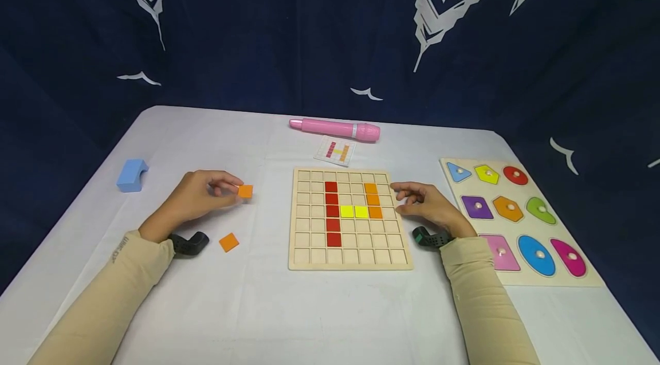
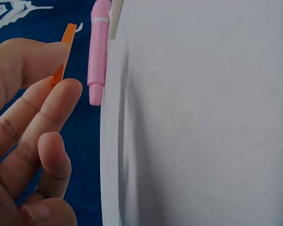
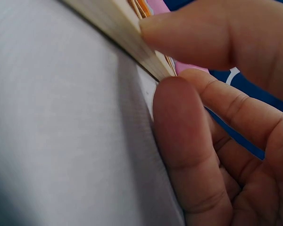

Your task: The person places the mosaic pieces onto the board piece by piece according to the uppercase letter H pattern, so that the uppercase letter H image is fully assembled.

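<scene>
An orange square tile [image 1: 245, 191] is pinched between the thumb and fingers of my left hand [image 1: 203, 199], above the table left of the board. The left wrist view shows this tile [image 2: 65, 52] edge-on. Nearer me, a second orange tile [image 1: 229, 242] lies on the cloth. The wooden grid board [image 1: 350, 265] carries a column of several red tiles [image 1: 332, 211], two yellow tiles [image 1: 347, 212] in a row, and three orange tiles [image 1: 372, 200] in a column. My right hand [image 1: 425, 203] rests at the board's right edge, its thumb [image 3: 188, 35] and fingertips touching the wooden side.
Behind the board lie a small pattern card [image 1: 335, 150] and a pink pen-shaped object [image 1: 335, 128]. A blue arch block [image 1: 132, 175] sits at the far left. To the right is a knobbed shape puzzle [image 1: 521, 227], partly behind my right sleeve.
</scene>
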Available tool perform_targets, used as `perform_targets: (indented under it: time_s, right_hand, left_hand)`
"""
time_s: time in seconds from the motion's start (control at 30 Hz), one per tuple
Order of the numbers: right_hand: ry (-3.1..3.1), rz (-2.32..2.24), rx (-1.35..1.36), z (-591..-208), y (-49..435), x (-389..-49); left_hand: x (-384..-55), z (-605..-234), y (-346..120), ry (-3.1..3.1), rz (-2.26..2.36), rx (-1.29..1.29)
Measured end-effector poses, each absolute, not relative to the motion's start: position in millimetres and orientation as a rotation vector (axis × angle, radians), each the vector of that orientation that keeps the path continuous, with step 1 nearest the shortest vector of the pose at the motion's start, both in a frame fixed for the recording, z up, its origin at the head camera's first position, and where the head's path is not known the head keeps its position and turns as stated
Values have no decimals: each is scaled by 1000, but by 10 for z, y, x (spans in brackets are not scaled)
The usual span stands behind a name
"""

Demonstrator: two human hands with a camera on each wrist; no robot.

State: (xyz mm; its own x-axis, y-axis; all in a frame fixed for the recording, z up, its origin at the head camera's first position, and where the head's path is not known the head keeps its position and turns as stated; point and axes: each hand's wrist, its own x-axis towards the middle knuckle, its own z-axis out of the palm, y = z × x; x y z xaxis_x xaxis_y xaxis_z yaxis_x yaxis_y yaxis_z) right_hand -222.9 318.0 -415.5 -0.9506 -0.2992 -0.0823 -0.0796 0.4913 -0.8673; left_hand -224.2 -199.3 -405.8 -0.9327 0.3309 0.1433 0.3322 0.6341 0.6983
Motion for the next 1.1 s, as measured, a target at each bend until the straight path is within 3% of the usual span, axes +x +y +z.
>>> perform_targets:
  time_s: [0.57,1.1]
  right_hand:
    - [2523,-1434,-311,-4153,3172,-2232]
    - [2523,-1425,-299,-4178,3195,-2244]
  left_hand:
    - [-2022,-3859,-1501,-2896,-1223,-393]
    - [-1906,-3850,-881,-2849,-1318,-549]
